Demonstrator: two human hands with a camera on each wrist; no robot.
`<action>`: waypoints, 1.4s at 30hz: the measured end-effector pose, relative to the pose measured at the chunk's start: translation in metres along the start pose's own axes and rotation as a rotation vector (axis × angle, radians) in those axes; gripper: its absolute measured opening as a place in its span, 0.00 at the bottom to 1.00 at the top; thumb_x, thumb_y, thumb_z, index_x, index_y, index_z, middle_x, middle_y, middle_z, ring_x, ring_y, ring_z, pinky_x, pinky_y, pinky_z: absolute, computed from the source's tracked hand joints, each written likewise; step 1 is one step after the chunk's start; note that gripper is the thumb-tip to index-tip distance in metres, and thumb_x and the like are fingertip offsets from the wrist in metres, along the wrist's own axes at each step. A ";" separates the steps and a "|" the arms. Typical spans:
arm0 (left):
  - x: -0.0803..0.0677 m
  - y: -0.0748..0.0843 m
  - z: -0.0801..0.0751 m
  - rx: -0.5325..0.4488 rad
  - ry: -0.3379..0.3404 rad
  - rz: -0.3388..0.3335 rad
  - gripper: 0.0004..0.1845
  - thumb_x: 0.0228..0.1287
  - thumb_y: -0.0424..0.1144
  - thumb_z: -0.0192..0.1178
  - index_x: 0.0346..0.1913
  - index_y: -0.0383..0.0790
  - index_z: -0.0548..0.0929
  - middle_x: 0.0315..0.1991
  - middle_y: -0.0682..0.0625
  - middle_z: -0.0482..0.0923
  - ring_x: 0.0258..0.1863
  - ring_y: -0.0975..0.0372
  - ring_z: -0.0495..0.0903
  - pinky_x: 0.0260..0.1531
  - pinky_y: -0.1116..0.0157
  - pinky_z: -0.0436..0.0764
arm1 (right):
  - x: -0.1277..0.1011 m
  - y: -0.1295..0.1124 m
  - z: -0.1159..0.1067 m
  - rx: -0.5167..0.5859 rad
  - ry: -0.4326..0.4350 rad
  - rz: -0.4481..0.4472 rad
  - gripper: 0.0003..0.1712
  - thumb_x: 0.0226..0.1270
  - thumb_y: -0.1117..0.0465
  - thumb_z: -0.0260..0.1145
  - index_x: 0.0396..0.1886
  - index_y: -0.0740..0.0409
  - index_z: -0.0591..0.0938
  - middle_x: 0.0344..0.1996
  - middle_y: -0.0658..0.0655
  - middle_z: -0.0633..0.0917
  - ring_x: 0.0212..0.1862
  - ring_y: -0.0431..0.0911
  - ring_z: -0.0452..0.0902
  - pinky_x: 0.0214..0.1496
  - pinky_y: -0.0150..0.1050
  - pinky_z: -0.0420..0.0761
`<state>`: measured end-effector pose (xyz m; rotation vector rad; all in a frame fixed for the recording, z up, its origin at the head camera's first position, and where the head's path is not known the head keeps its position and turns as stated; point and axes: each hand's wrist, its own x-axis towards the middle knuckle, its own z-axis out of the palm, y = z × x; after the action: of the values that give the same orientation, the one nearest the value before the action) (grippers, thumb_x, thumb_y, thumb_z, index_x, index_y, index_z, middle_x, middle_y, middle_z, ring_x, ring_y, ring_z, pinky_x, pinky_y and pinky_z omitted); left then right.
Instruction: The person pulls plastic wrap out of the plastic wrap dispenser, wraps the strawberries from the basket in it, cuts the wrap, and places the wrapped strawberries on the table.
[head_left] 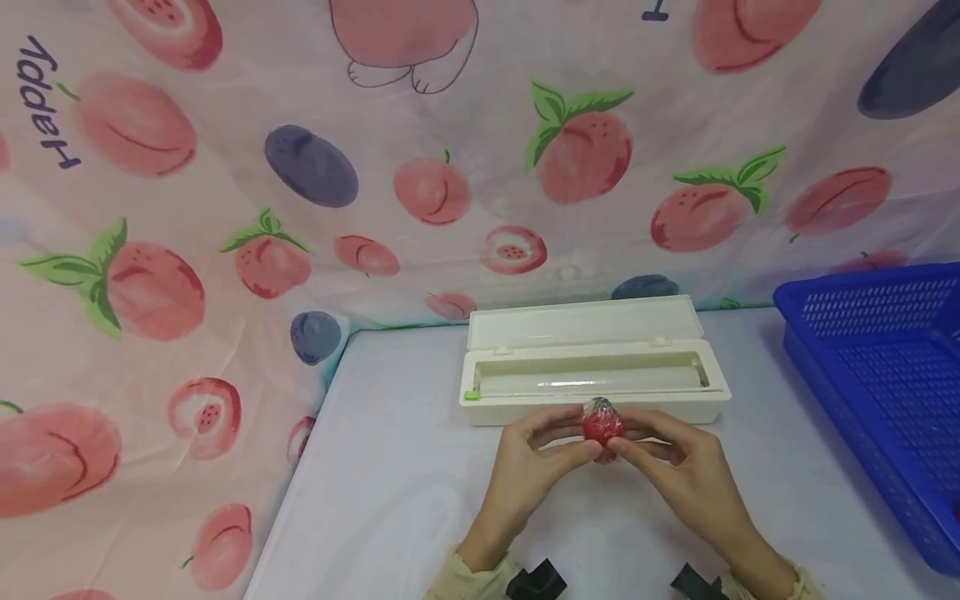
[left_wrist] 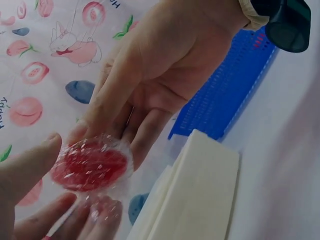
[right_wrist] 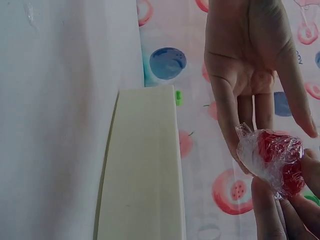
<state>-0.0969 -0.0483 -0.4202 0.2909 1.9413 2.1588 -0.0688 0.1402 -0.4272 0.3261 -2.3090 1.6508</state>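
Note:
A small red strawberry with a dark green top is wrapped in clear cling film, held up between both hands. My left hand pinches it from the left, and my right hand from the right; the thumbs nearly meet at its lower front. Crinkled film with shiny folds covers the strawberry in the left wrist view. A twist of film sticks out from the strawberry in the right wrist view. Just behind the hands stands a white cling film box, its lid raised and a roll inside.
A blue plastic basket stands at the right, with a bit of red at its edge. White cloth covers the table. A fruit-print curtain hangs behind and to the left. A green tab sits on the box's left end.

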 end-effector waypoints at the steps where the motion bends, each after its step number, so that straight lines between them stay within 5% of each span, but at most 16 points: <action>1: 0.000 0.000 0.001 -0.007 -0.002 0.004 0.21 0.56 0.32 0.73 0.54 0.38 0.84 0.50 0.47 0.85 0.50 0.59 0.84 0.46 0.63 0.85 | 0.000 0.000 0.000 0.003 -0.003 0.000 0.20 0.61 0.69 0.72 0.53 0.60 0.84 0.48 0.56 0.87 0.43 0.36 0.84 0.43 0.30 0.85; 20: -0.004 0.002 -0.008 0.021 0.028 0.022 0.17 0.56 0.31 0.73 0.50 0.35 0.86 0.47 0.43 0.86 0.46 0.58 0.86 0.41 0.62 0.87 | 0.002 0.001 0.004 0.001 -0.099 0.045 0.21 0.65 0.61 0.71 0.57 0.57 0.81 0.48 0.53 0.87 0.47 0.36 0.83 0.46 0.30 0.84; 31: -0.015 -0.001 -0.037 0.107 0.117 -0.045 0.19 0.54 0.35 0.75 0.49 0.34 0.86 0.46 0.42 0.86 0.47 0.56 0.86 0.41 0.67 0.86 | -0.003 0.005 -0.004 -0.098 -0.094 0.068 0.16 0.65 0.59 0.71 0.52 0.50 0.83 0.45 0.47 0.87 0.45 0.34 0.82 0.45 0.29 0.84; 42: -0.028 -0.008 -0.086 0.234 0.248 -0.081 0.23 0.53 0.40 0.76 0.51 0.34 0.84 0.47 0.42 0.86 0.47 0.56 0.85 0.40 0.70 0.84 | -0.010 0.025 -0.032 -0.187 -0.060 0.020 0.12 0.64 0.64 0.71 0.46 0.46 0.83 0.40 0.44 0.86 0.43 0.33 0.81 0.44 0.26 0.82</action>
<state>-0.0952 -0.1376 -0.4371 -0.0206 2.3023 1.9981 -0.0646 0.1786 -0.4428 0.3169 -2.4953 1.4379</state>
